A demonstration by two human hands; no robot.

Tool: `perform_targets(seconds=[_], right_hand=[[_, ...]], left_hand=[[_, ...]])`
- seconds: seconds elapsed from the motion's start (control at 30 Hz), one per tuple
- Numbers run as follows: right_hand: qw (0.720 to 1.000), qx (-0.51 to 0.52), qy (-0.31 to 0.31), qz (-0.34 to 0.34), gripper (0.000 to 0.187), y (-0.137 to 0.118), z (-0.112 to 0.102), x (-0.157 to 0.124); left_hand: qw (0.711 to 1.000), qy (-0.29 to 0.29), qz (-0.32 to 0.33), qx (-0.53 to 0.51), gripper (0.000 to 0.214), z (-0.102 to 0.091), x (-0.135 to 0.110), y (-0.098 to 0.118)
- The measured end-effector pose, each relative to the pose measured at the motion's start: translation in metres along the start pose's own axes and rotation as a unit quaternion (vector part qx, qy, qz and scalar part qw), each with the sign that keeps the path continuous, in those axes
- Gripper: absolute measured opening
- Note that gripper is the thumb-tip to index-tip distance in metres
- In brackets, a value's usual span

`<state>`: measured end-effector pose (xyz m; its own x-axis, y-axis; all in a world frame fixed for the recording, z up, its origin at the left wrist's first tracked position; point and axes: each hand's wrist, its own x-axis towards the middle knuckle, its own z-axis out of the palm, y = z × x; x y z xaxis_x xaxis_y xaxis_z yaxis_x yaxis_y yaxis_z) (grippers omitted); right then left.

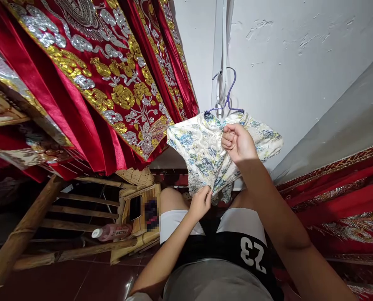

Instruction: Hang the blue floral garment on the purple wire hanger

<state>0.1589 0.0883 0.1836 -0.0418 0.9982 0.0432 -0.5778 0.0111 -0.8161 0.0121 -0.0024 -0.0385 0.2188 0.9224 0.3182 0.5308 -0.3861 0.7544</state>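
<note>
A small cream garment [201, 152] with a blue and green floral print hangs on a purple wire hanger [227, 98] in front of a white wall. My right hand [238, 142] is closed in a pinch on the garment's front, just below the collar. My left hand [200, 202] is closed on the garment's lower hem, holding it down near my knees. I am seated, in black and white shorts with the number 23 [252, 253].
Red satin garments [89, 83] with gold and silver embroidery hang at the upper left. More red embroidered cloth [339, 200] lies at the right. A bamboo chair [79, 217] at the lower left carries a phone [135, 207] and a pink bottle [112, 232].
</note>
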Motion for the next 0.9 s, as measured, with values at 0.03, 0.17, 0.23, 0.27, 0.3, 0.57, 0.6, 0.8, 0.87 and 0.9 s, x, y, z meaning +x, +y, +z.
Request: perform_targets(seconds=[0.03,0.17,0.23,0.27,0.3,0.57,0.6,0.8,0.87,0.9], right_hand=[[1.000,-0.015,-0.003,-0.012,0.023,0.000,-0.001,-0.002],[0.994,-0.080,-0.019,-0.066,0.024,0.001,-0.006,-0.012],[0.990,-0.111,-0.035,-0.081,0.024,0.002,-0.006,-0.017],[0.987,-0.127,-0.040,-0.088,0.024,0.002,-0.006,-0.019],[0.984,-0.144,-0.046,-0.093,0.024,0.002,-0.006,-0.021],[0.959,-0.225,-0.063,-0.161,0.024,-0.001,-0.006,-0.030],[0.955,-0.234,-0.061,-0.170,0.024,0.000,-0.007,-0.028],[0.932,-0.318,-0.029,-0.173,0.025,0.023,-0.019,-0.017],[0.930,-0.339,-0.031,-0.140,0.026,0.031,-0.028,-0.020],[0.929,-0.347,-0.028,-0.125,0.026,0.034,-0.033,-0.023]], left_hand=[[1.000,-0.006,-0.001,-0.006,0.022,-0.003,0.001,0.003],[0.996,0.045,0.023,-0.074,0.023,-0.030,0.028,0.034],[0.985,0.122,0.061,-0.102,0.021,-0.051,0.052,0.059],[0.976,0.168,0.083,-0.113,0.019,-0.062,0.066,0.072],[0.964,0.205,0.109,-0.130,0.024,-0.073,0.079,0.085],[0.942,0.169,0.288,0.044,0.021,-0.115,0.138,0.129],[0.938,0.176,0.293,0.063,0.020,-0.115,0.137,0.130],[0.907,0.294,0.295,0.065,0.019,-0.125,0.134,0.137],[0.895,0.364,0.259,0.005,0.022,-0.140,0.138,0.127],[0.888,0.394,0.236,-0.034,0.023,-0.149,0.141,0.118]])
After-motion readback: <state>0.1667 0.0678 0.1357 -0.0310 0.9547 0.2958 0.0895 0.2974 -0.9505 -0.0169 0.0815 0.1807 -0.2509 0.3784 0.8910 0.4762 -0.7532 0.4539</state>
